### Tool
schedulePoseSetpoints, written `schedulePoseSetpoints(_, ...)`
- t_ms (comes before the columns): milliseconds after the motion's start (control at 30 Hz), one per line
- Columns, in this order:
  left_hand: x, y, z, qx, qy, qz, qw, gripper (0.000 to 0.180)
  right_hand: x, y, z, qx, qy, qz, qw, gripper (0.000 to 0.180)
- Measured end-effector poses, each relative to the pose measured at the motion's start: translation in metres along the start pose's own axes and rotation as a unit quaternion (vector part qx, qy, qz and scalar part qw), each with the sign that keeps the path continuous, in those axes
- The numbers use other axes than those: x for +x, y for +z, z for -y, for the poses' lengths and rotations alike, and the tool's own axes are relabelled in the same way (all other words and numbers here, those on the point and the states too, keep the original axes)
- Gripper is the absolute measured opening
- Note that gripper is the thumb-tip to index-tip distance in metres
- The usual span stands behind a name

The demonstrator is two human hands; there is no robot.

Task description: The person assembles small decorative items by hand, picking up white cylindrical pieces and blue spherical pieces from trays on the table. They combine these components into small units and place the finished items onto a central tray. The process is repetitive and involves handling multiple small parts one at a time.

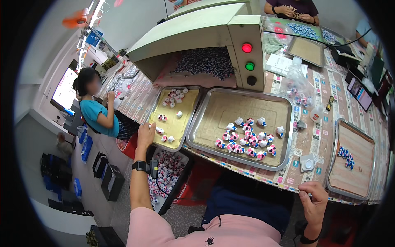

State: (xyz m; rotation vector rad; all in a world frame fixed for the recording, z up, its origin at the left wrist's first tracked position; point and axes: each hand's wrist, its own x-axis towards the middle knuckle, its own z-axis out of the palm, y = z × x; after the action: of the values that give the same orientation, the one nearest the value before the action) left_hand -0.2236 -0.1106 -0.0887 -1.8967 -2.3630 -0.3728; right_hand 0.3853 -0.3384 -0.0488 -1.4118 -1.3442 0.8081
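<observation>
While the left hand (145, 136) rests with fingers open on the near corner of the small tray (185, 117), holding nothing, the right hand (314, 201) lies loosely open at the table edge (263, 178). Little toys (247, 138) sit in the big tray (214, 111), with much bare room around them

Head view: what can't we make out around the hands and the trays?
- Left hand: fingertips at the edge of the small yellow-lined tray; grip unclear, too small.
- Right hand: palm side hidden; contact with table edge unclear.
- Small figures in large metal tray: details too small.
- Bin of pieces: partly hidden by the left forearm.
</observation>
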Motion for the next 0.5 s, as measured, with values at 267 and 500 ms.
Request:
schedulePoseSetpoints(267, -0.03, -0.009, -0.061, -0.176, 0.176, 0.09, 0.964, 0.074, -0.003, -0.002, -0.001, -0.004, 0.008, -0.012, 1.0, 0.013)
schedulePoseSetpoints(500, -0.039, 0.011, -0.077, -0.083, 0.229, -0.049, 0.969, 0.048, -0.001, 0.003, -0.001, -0.01, -0.003, 0.004, 1.0, 0.013)
